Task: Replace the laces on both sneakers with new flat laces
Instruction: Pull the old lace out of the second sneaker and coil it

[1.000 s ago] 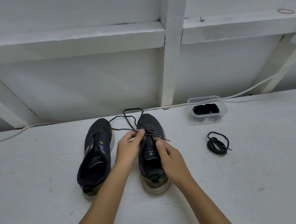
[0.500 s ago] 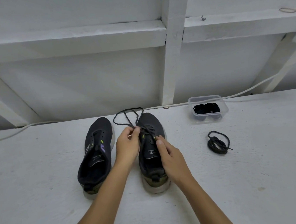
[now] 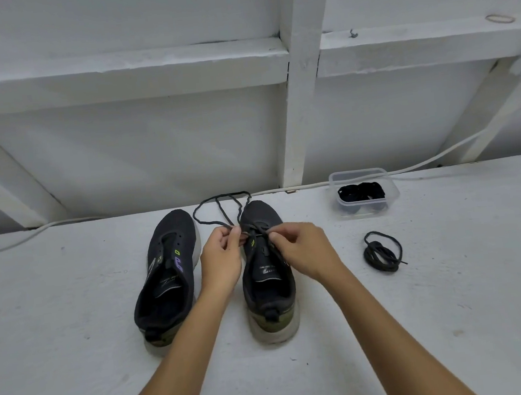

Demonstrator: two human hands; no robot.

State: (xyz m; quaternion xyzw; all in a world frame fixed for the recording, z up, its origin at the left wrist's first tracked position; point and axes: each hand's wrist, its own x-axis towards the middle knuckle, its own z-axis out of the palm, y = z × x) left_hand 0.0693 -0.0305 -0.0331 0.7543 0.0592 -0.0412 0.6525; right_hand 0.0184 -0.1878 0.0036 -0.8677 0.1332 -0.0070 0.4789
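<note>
Left hand: the left hand point(image 3: 221, 259) sits just left of the right shoe's lace area, fingers curled, thumb and fingertips pinching the dark lace point(image 3: 222, 211) at the shoe's front.
Right hand: the right hand point(image 3: 306, 250) sits over the right side of the same shoe, fingers curled, pinching the lace where it crosses the eyelets.
Lace: a thin dark cord, partly threaded at the front of the shoe; its slack runs away from the hands and loops on the tabletop beyond the toe.
Right shoe: the right shoe point(image 3: 271, 296) is dark knit fabric with a pale thick sole and an olive heel, toe pointing away.
Left shoe: the left shoe point(image 3: 168, 281) is the same make, with no lace, standing just beside the other, purple and green marks near its tongue.
Spare lace: a coiled dark lace point(image 3: 382, 252) lies on the table, well right of the shoes.
Box: a clear plastic box point(image 3: 365, 193) with rounded corners holds dark laces, near the wall.
Table: the white table point(image 3: 75, 345) is rough and painted, with open surface left, right and in front of the shoes; its far edge meets a white wall.
Cable: a white cable point(image 3: 441, 157) runs along that far edge.
</note>
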